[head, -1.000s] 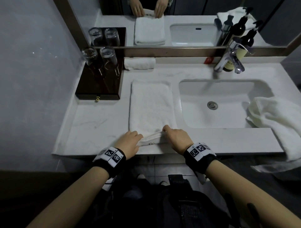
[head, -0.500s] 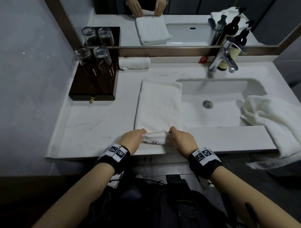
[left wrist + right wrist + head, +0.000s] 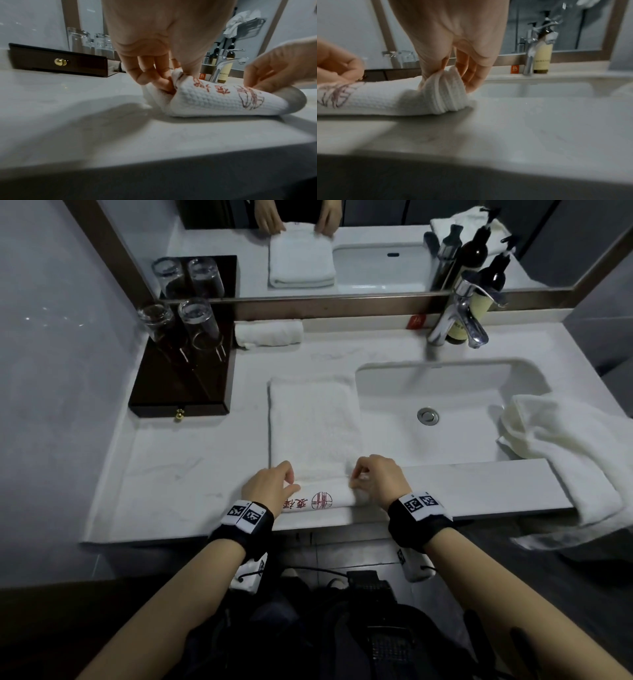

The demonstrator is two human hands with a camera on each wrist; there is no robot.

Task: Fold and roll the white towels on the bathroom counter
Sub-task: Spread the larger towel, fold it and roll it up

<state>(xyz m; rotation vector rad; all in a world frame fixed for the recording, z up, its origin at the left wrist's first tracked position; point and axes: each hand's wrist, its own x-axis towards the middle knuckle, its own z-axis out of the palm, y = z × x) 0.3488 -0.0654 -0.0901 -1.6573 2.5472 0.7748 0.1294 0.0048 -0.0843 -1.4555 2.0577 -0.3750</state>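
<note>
Both hands, left hand (image 3: 270,487) and right hand (image 3: 378,479), are pinching the folded towel (image 3: 313,426), beginning its roll; a finished roll (image 3: 269,333) is waiting behind, a crumpled towel (image 3: 568,453) untouched.

Red embroidered mark on the rolled near end of the white waffle-weave towel (image 3: 313,440): a round emblem beside Chinese characters, too blurred to read for sure. Black-and-white square marker codes on the black wristbands (image 3: 416,508), no letters in them. Small orange-red tag (image 3: 417,320) at 12 o'clock from the sink, with a white sign, not legible. Pale label on the yellowish bottle (image 3: 541,59) behind the tap: a row of capital letters, too soft to spell out.
</note>
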